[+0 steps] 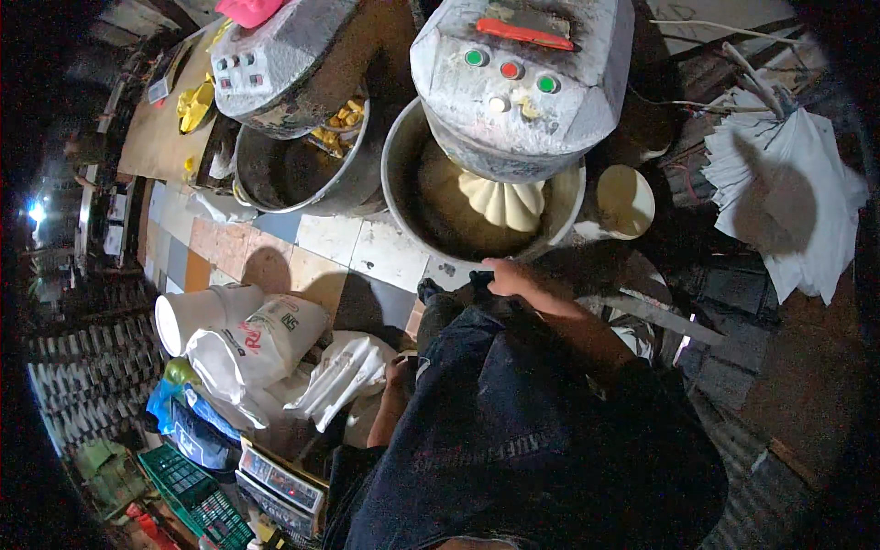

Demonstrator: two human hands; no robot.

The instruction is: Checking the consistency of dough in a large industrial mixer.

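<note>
In front of me a big mixer [522, 82] with green and red buttons leans over a wide metal bowl [392, 188]. Pale, ridged dough [504, 203] sits in that bowl below the mixer's head. My right hand [506, 277] is just below the bowl's near rim, its fingers curled round a small black thing [479, 279] whose kind I cannot make out. Down by my left side, my left hand [400, 369] hangs beside a white plastic sack [346, 376]. Its fingers are small and partly hidden against my dark shirt.
A second mixer [275, 69] and bowl [353, 174] with yellow pieces stand at the left. White buckets [206, 316], sacks [284, 335] and a green crate [188, 495] line the left side. A cream tub [626, 203] and hanging white sheets [779, 188] are at the right.
</note>
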